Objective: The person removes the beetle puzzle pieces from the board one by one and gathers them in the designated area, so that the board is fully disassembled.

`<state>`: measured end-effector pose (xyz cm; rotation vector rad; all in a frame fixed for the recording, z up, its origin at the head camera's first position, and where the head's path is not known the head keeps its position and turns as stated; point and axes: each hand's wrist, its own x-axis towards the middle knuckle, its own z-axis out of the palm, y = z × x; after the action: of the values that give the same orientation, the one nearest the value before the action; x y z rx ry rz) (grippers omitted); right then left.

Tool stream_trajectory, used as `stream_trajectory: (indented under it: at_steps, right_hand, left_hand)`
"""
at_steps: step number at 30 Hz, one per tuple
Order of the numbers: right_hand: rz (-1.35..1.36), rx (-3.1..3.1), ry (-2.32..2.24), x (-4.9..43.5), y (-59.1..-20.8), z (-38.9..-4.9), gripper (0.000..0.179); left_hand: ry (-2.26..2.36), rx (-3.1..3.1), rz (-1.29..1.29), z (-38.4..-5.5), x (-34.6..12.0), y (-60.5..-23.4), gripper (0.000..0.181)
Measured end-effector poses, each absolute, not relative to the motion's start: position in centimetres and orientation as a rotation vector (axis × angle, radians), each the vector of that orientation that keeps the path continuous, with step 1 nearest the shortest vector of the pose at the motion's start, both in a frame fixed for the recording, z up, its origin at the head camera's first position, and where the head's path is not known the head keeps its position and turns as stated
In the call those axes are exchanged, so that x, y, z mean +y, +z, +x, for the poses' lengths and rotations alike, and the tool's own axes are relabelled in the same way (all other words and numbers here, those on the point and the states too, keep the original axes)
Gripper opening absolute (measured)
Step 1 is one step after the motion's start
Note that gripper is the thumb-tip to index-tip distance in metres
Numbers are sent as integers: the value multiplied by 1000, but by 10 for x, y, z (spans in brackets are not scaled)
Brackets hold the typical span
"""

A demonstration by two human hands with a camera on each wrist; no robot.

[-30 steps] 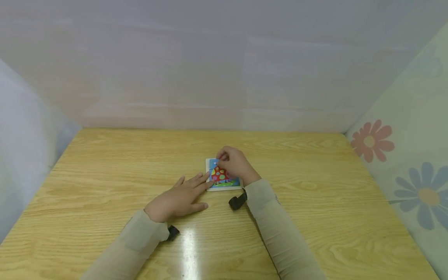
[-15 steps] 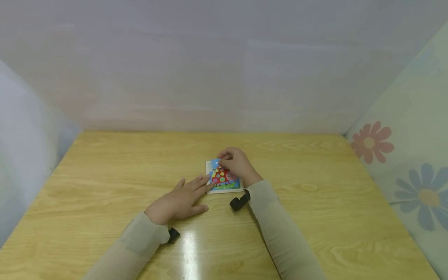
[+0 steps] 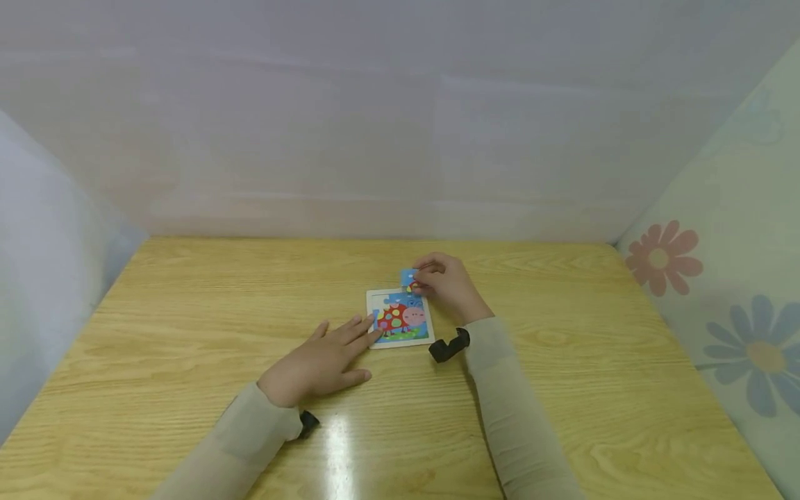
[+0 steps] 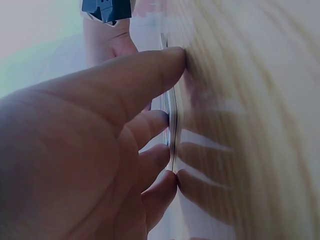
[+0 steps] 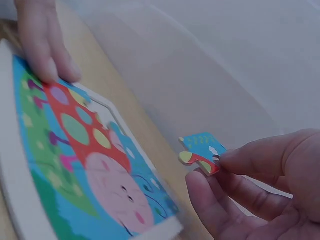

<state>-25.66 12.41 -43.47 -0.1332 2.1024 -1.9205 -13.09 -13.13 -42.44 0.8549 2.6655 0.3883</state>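
A small jigsaw puzzle (image 3: 402, 319) with a red spotted ladybug lies in a white frame on the table. Its far left corner shows a pale gap, also visible in the right wrist view beside the red body. My right hand (image 3: 448, 281) pinches a blue puzzle piece (image 5: 200, 151) with red and yellow patches between thumb and fingers, raised over the frame's far edge. My left hand (image 3: 321, 361) lies flat with fingers spread, fingertips (image 5: 49, 70) on the frame's left side. In the left wrist view the puzzle shows edge-on beyond the thumb (image 4: 150, 70).
The wooden table (image 3: 219, 298) stretches out around the puzzle. A pale wall (image 3: 375, 139) rises behind it, and a panel with printed flowers (image 3: 765, 351) stands at the right. Black wrist cameras (image 3: 448, 346) sit at both cuffs.
My right hand has lifted the puzzle piece out of the far left corner and carried it right and away from me, exposing a pale gap. My left hand has stayed in place.
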Motion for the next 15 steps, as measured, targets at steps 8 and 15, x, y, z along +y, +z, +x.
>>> stream_trajectory:
  at_steps: [8,15]
  right_hand:
    - [-92,2195,-1937,149,-430,-262,20]
    - [-24,2334,-1834,173,-434,-266,24]
  left_hand:
    - [380,2666,857,-130,-133,-421,72]
    - [374,2681,873,-130,-135,-418,71]
